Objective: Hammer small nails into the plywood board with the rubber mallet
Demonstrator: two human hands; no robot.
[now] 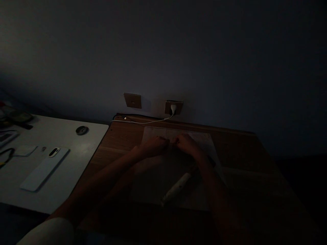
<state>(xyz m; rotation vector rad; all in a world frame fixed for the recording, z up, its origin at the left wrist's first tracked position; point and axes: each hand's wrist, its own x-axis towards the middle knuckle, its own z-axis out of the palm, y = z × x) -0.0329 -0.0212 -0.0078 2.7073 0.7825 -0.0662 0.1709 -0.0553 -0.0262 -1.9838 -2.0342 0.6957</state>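
The light is very dim. My left hand (158,145) and my right hand (186,143) are close together over the far part of a pale, flat sheet or board (153,190). Fingers on both hands are curled in, with the fingertips nearly meeting. Something small and pale may lie between them, but I cannot make it out. Below my right forearm lies a tool with a whitish handle (176,187), slanting across the board. My forearm hides the tool's middle, and a dark end shows beyond it.
The board rests on a wooden table (245,183) against the wall. A white plug (173,109) with its cable sits in a wall socket; another wall plate (133,101) is beside it. On the white table at left are a phone (42,173) and a round dark object (82,130).
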